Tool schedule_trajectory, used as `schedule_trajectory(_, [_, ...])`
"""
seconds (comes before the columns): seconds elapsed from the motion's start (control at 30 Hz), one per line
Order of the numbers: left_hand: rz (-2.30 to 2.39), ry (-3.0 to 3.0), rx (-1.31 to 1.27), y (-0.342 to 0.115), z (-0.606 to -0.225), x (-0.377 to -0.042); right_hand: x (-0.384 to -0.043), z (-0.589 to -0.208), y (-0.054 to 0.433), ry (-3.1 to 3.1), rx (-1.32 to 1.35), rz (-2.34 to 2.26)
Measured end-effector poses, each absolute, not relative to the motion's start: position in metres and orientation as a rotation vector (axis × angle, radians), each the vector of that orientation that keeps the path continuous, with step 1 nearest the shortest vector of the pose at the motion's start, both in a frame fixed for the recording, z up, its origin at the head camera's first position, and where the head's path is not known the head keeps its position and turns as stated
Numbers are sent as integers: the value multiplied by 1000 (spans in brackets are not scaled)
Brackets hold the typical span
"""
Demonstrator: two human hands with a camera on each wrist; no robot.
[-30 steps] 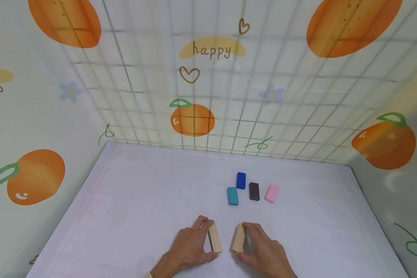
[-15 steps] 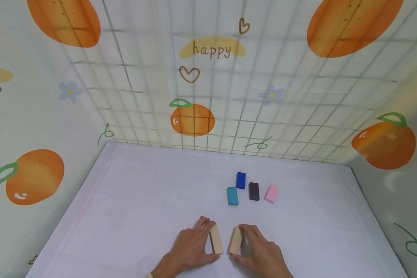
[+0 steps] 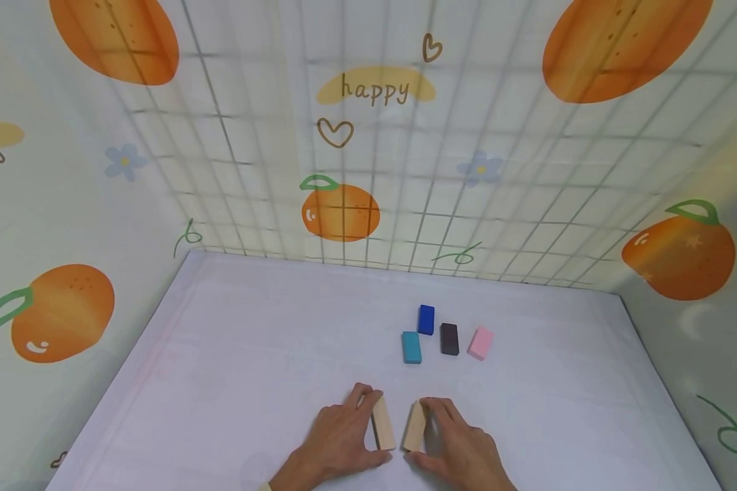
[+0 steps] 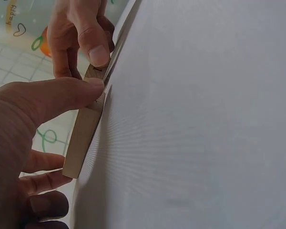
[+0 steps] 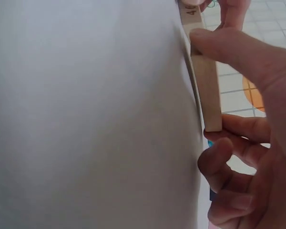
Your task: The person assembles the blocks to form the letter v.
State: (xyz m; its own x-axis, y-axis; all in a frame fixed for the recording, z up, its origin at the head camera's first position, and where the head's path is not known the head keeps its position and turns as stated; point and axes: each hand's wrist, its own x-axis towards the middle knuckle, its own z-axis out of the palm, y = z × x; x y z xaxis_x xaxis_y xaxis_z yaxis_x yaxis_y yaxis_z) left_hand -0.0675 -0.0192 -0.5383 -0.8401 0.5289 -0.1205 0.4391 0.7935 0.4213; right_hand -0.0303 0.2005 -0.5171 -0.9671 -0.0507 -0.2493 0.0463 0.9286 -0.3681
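Observation:
My left hand [image 3: 338, 436] pinches a plain wooden block [image 3: 383, 424] lengthwise, thumb at its near end and fingertips at its far end. Facing it, my right hand [image 3: 463, 440] grips a second wooden block [image 3: 414, 427] the same way. The two blocks lie side by side with a narrow gap, their far ends angled apart. In the left wrist view, the left block [image 4: 83, 138] runs from the thumb down to the fingers, low over the white surface. Dark marks show on an end of the other block [image 5: 191, 10] in the right wrist view.
Beyond the hands lie a blue block [image 3: 426, 320], a teal block [image 3: 411, 348], a dark block [image 3: 449, 339] and a pink block [image 3: 481, 343] on the white table [image 3: 252, 341]. Orange-printed curtains [image 3: 270, 136] enclose the back and both sides.
My right hand has slid its wooden block left and slightly nearer, narrowing the gap. The left hand and its block have shifted slightly right. The coloured blocks have stayed put.

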Motion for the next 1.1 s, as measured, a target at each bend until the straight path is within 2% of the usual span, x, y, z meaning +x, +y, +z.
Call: schedule_trajectory(1.1, [577,2808,817,-6,-542,-65,-30,-519,201,2844,-37,-504])
